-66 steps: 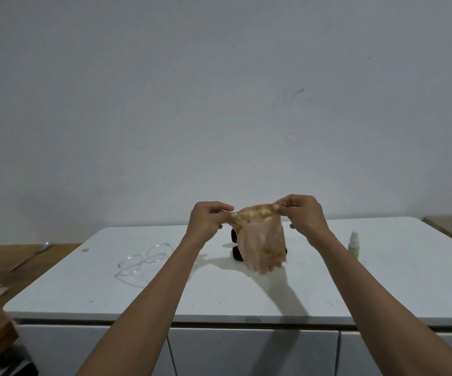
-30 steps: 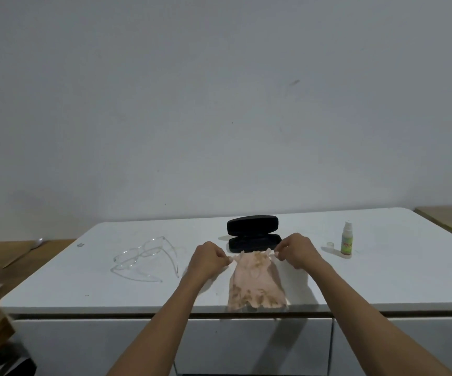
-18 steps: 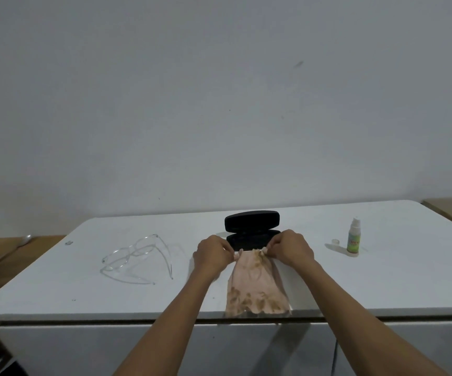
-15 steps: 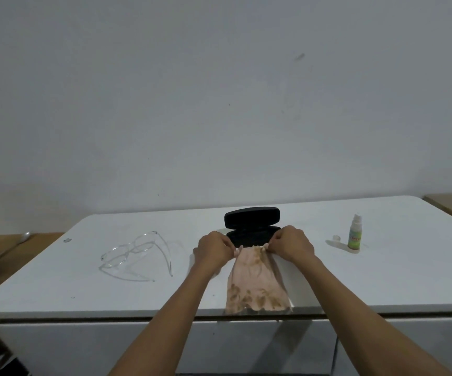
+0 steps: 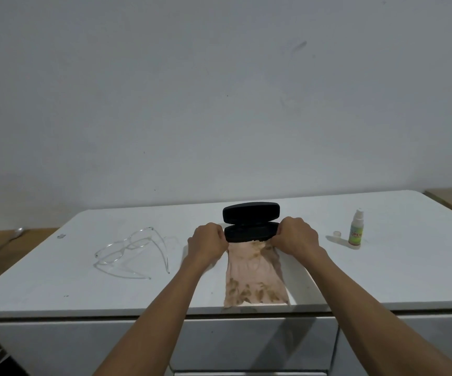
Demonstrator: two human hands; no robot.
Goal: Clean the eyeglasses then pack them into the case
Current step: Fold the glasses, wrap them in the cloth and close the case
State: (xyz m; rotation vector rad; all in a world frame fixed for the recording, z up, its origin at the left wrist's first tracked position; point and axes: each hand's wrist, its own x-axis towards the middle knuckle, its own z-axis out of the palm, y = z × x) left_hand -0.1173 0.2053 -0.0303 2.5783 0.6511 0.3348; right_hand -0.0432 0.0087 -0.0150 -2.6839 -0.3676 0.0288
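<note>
The glasses (image 5: pixel 131 252) lie on the table (image 5: pixel 396 270), left of both hands and not touching them. They look light, thin and easy to snap, so hold the frame, not the lenses. The left hand (image 5: pixel 208 243) and right hand (image 5: pixel 295 236) each pinch a top corner of the cloth (image 5: pixel 254 275) by the open case (image 5: pixel 250 222).

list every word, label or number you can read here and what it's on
Spray bottle: a green label with red lettering, too small and blurred to read.
Black eyeglass case: no text or logo visible.
Peach cloth: only a brown pattern, no words.
Clear eyeglasses: no markings can be seen.
Table and wall: no text.
So nothing here can be read with confidence.
</note>
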